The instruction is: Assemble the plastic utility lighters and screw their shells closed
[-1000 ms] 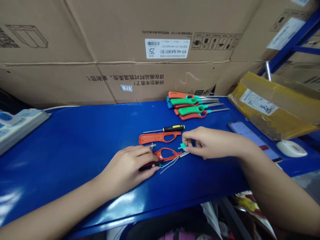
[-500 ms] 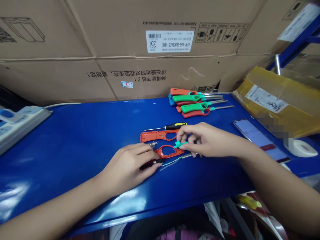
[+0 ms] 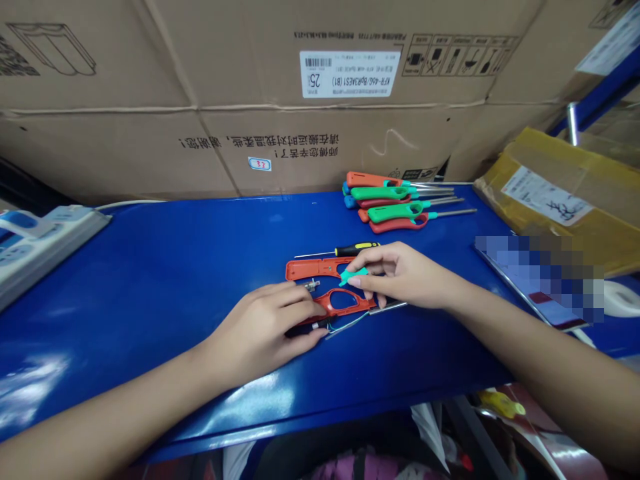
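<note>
My left hand (image 3: 273, 321) is closed on the handle end of an orange lighter casing half (image 3: 363, 305), which lies on the table; its fingers hide much of that end. A small metal part (image 3: 313, 285) shows by the knuckles, and thin wires (image 3: 349, 325) run from near the thumb toward a metal tube (image 3: 391, 308). My right hand (image 3: 403, 273) pinches a small green lighter trigger (image 3: 356, 273) above the casing's finger loop. Behind it rests the other orange casing half (image 3: 311, 269), partly covered by the right hand.
A screwdriver (image 3: 356, 249) lies behind the casing halves. Several long lighters (image 3: 395, 212) are piled at the back, before a large cardboard box (image 3: 225, 60). A phone (image 3: 530, 283) and a yellow-taped box (image 3: 560, 193) are on the right, a power strip (image 3: 60, 233) on the left.
My right hand has moved left with the green trigger, lifting it off the casing's loop. My left hand has barely shifted on the casing half. The view has moved slightly.
</note>
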A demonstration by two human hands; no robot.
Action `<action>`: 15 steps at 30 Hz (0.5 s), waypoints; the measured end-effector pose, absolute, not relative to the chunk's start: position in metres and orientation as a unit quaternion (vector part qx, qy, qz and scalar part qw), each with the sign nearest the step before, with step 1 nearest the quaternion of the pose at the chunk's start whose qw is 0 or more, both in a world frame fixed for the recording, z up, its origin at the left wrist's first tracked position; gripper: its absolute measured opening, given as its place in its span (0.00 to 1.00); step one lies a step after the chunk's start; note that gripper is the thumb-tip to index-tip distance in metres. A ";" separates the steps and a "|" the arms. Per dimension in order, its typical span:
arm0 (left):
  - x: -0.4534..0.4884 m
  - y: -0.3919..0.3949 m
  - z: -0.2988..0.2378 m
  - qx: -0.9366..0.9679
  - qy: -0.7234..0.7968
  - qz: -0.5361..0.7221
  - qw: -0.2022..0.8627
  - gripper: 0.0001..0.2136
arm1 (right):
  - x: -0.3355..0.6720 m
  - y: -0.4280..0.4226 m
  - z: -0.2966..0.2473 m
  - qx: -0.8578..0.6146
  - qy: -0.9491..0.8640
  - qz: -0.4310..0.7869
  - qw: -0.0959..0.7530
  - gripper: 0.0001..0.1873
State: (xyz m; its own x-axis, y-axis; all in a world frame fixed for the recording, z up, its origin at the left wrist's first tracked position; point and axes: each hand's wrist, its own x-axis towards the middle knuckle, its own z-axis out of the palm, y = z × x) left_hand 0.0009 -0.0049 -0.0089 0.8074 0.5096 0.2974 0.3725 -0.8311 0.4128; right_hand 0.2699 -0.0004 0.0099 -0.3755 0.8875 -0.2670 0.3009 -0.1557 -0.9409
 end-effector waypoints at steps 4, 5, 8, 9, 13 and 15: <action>0.002 -0.005 -0.008 0.934 0.232 0.209 0.172 0.08 | 0.264 -0.001 0.010 -0.498 -0.587 0.579 0.269 0.21; 0.003 -0.005 -0.007 0.934 0.231 0.213 0.172 0.08 | 0.263 -0.002 0.011 -0.498 -0.583 0.582 0.271 0.21; 0.003 -0.005 -0.006 0.929 0.236 0.227 0.175 0.11 | 0.261 -0.002 0.014 -0.495 -0.570 0.594 0.279 0.23; 0.003 -0.005 -0.006 0.927 0.236 0.231 0.179 0.11 | 0.260 -0.003 0.015 -0.496 -0.567 0.595 0.281 0.23; 0.002 -0.006 -0.005 0.922 0.236 0.235 0.199 0.09 | 0.255 -0.004 0.015 -0.513 -0.560 0.588 0.279 0.22; 0.002 -0.006 -0.004 0.921 0.238 0.232 0.202 0.06 | 0.254 -0.006 0.015 -0.518 -0.561 0.582 0.278 0.22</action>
